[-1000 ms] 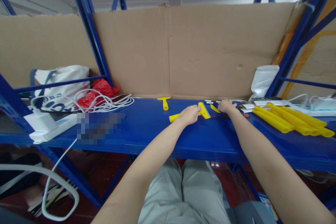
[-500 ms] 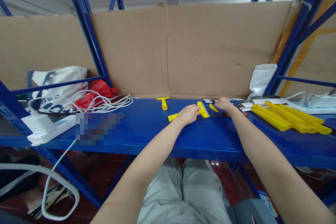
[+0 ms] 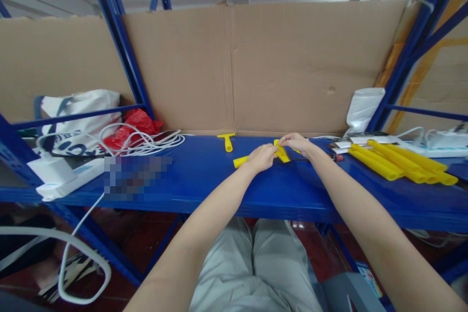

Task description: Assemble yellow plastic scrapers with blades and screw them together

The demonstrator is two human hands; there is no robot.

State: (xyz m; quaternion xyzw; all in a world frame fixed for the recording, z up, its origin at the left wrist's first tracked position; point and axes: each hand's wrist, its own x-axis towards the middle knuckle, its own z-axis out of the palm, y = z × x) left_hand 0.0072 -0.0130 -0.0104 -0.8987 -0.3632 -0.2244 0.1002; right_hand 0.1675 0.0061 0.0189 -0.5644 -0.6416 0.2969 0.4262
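My left hand [image 3: 262,158] is wrapped round a yellow T-shaped scraper [image 3: 282,154] lying on the blue shelf. Its handle end sticks out to the left of my hand, and the head points right. At the upper part of that head, my right hand [image 3: 295,142] has its fingertips pinched together; whatever is between them is too small to make out. Below my right wrist lies a screwdriver [image 3: 338,158] with a red and black handle, its thin shaft pointing at the scraper head. A small yellow piece shows partly under my right hand.
Another yellow T-shaped scraper [image 3: 228,142] lies at the back by the cardboard wall [image 3: 285,68]. Several yellow tubes [image 3: 398,162] are piled at the right. White cables [image 3: 157,144], a power strip [image 3: 73,180], a red plastic bag [image 3: 137,124] and a cloth bag [image 3: 84,117] are at the left.
My right hand has moved left, from among the small items beside the scraper to the scraper's head. My left hand keeps its grip in about the same place.
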